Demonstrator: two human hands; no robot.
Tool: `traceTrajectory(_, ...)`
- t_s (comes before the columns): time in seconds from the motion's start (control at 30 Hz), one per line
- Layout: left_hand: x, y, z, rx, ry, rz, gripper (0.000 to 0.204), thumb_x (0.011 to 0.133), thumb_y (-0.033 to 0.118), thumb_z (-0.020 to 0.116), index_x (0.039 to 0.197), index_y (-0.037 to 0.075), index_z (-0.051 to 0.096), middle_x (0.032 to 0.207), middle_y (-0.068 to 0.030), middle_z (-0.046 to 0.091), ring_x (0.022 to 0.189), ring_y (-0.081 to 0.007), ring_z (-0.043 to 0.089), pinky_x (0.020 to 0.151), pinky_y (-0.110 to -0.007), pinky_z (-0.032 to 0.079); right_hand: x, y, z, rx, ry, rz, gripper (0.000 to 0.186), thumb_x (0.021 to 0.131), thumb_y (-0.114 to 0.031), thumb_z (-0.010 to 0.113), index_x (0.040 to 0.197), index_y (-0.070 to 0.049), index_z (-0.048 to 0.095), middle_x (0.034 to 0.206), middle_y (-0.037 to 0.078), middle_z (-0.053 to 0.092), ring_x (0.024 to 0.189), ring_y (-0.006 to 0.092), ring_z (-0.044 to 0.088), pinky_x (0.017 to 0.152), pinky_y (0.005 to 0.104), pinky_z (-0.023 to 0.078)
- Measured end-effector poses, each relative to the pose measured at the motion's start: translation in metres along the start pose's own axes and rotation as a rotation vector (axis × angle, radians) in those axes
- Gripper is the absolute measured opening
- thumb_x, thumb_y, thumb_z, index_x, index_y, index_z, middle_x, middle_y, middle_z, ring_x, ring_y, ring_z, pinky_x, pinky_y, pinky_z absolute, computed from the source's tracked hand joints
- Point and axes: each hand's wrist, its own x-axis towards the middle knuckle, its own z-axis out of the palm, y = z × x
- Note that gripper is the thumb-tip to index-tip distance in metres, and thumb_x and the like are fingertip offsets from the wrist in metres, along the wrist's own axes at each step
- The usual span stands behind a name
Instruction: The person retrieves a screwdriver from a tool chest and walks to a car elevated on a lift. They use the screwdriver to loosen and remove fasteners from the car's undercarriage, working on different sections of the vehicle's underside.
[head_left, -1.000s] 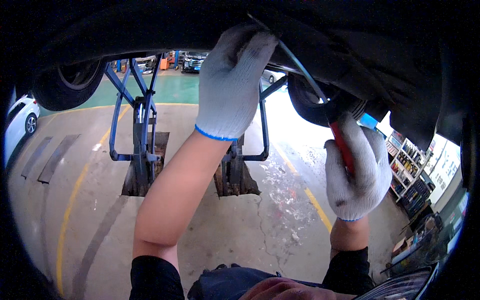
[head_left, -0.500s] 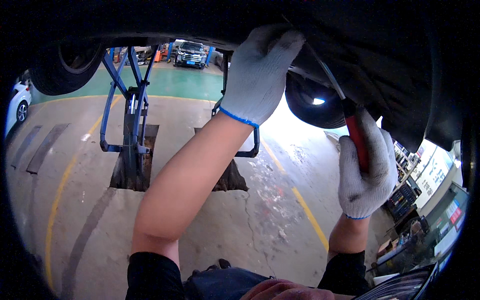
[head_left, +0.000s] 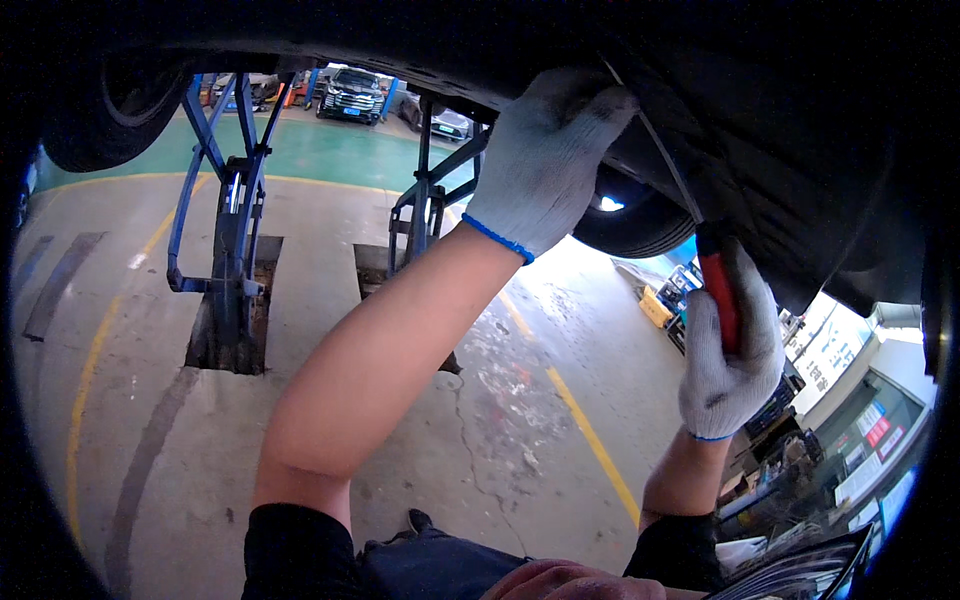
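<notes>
Both of my hands wear white knitted gloves with blue cuffs and dark smudges, and both are raised to the dark underside of a lifted car (head_left: 780,120). My right hand (head_left: 742,370) is wrapped round the red and black handle of a screwdriver (head_left: 719,295). Its long thin metal shaft slants up and left, passing close by the fingers of my left hand (head_left: 540,170). That hand is closed, with its fingers curled up at the underside. Shadow hides what they grip, and the screwdriver's tip is lost in the dark as well.
Blue scissor lift legs (head_left: 235,220) rise from floor pits at left and centre. Tyres (head_left: 125,115) hang at the far left and behind my hands. Cluttered shelves and a workbench (head_left: 770,480) line the right side. Parked cars (head_left: 352,95) stand at the back.
The view has shifted, so the lift and floor sit further left. Both hands remain up at the underside, with the screwdriver still in my right hand; both appear slightly lower in view.
</notes>
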Motion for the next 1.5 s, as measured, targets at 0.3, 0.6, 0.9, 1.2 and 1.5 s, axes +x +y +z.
traceTrajectory(0.3, 0.002, -0.003, -0.006, -0.013, -0.031, 0.063, 0.034, 0.106, 0.038, 0.054, 0.120, 0.011, 0.068, 0.122, -0.0187, 0.067, 0.111, -0.0354, 0.066, 0.097, -0.043, 0.053, -0.007, -0.016, 0.010, -0.022, 0.055, 0.015, 0.049, 0.085, 0.000, 0.076, 0.133, 0.001, 0.065, 0.106, 0.020, 0.073, 0.092, 0.0277, 0.072, 0.086, 0.0363, 0.056)
traceTrajectory(0.6, 0.004, -0.012, -0.012, 0.191, -0.036, 0.281, 0.036, 0.105, 0.041, 0.056, 0.118, 0.009, 0.067, 0.119, -0.0184, 0.064, 0.112, -0.0336, 0.065, 0.093, -0.043, 0.053, -0.011, -0.023, 0.016, 0.057, 0.088, 0.063, 0.052, 0.084, 0.005, 0.075, 0.134, 0.002, 0.065, 0.104, 0.020, 0.073, 0.089, 0.0256, 0.071, 0.084, 0.0338, 0.057)
traceTrajectory(0.9, 0.003, -0.001, -0.013, 0.090, -0.062, 0.181, 0.028, 0.103, 0.034, 0.061, 0.117, 0.010, 0.068, 0.121, -0.0173, 0.065, 0.111, -0.0331, 0.066, 0.095, -0.043, 0.055, -0.007, -0.046, 0.013, -0.080, 0.059, 0.115, 0.052, 0.082, 0.005, 0.075, 0.133, 0.004, 0.065, 0.104, 0.021, 0.073, 0.090, 0.0263, 0.072, 0.084, 0.0343, 0.057)
traceTrajectory(1.2, 0.013, -0.016, -0.020, 0.363, 0.169, 0.402, 0.033, 0.101, 0.033, 0.064, 0.125, 0.009, 0.066, 0.120, -0.0172, 0.068, 0.110, -0.0321, 0.068, 0.094, -0.041, 0.058, 0.008, -0.083, 0.001, -0.226, -0.022, 0.157, 0.045, 0.092, -0.003, 0.071, 0.136, 0.000, 0.065, 0.112, 0.021, 0.074, 0.093, 0.0275, 0.075, 0.086, 0.0363, 0.061)
traceTrajectory(1.5, 0.018, -0.012, -0.028, -0.243, 0.022, 0.085, 0.030, 0.102, 0.026, 0.063, 0.122, 0.004, 0.069, 0.112, -0.0184, 0.074, 0.102, -0.0257, 0.074, 0.087, -0.037, 0.060, 0.026, -0.084, -0.016, -0.173, -0.023, 0.203, 0.042, 0.097, -0.015, 0.070, 0.136, -0.002, 0.065, 0.115, 0.021, 0.074, 0.100, 0.0262, 0.076, 0.090, 0.0377, 0.061)
